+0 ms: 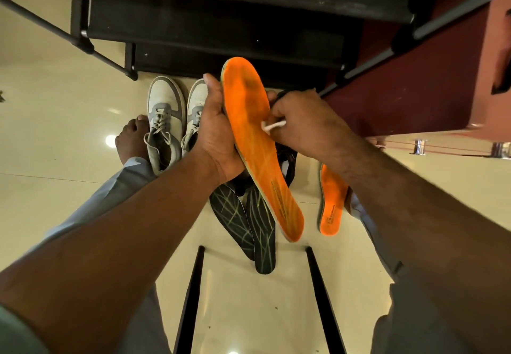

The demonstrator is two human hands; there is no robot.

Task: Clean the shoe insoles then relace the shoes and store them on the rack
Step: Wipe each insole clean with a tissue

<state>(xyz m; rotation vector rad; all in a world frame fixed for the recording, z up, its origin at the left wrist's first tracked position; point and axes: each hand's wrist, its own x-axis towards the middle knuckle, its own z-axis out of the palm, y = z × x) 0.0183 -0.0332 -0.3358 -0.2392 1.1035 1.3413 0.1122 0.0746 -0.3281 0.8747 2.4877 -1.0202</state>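
Looking down between your knees, you see pale tiled floor (69, 121) with open room to the left and in the near middle, bounded far off by the black rack (221, 22) and on the right by a dark red cabinet (401, 91). Two black bars (190, 298) run along the floor near you, just past the heels of the black insoles.

Your left hand (218, 132) grips the raised orange insole (257, 143) along its left edge, fingers curled behind it and thumb pointing far; toe end far, heel end near. Dark printed lines run along its heel, too blurred to read. Your right hand (304, 121) pinches a small white wad (273, 126), pressed against the insole's right edge about midway.

A second orange insole (330, 201) lies on the floor to the right, partly under your right forearm; its heel print is not legible. Two black insoles (243, 221) with pale green lines lie overlapped below the raised one, beside dark footwear (287, 160) mostly hidden behind it. A pair of white-and-grey sneakers (166, 121), laced, stands at left, toes toward the rack, just beside a bare foot (131, 141).
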